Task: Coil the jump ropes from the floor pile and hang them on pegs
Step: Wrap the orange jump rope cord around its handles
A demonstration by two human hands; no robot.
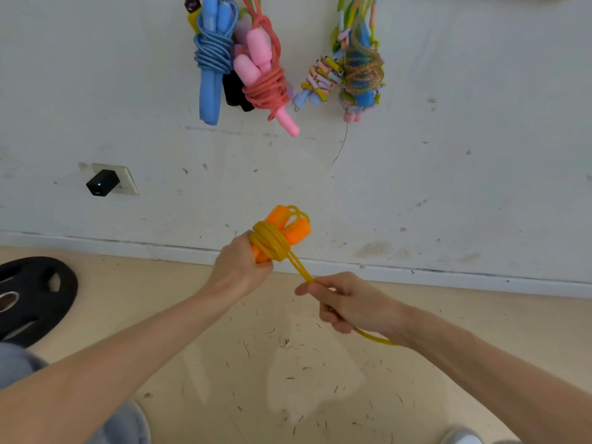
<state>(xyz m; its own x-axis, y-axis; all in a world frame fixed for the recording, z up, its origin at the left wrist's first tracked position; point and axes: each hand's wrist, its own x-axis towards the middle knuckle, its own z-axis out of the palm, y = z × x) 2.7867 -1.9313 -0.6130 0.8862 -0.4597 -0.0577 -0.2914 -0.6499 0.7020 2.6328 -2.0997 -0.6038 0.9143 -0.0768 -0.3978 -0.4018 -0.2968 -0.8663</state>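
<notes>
Left hand (240,267) is gripping orange handles (299,233); right hand (352,304) is pinching yellow cord (298,267) — seemingly light, limp; best held near the wraps.

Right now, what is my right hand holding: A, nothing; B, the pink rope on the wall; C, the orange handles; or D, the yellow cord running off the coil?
D: the right hand pinches the yellow cord stretched out from the coil, while the left hand grips the orange handles.
</notes>
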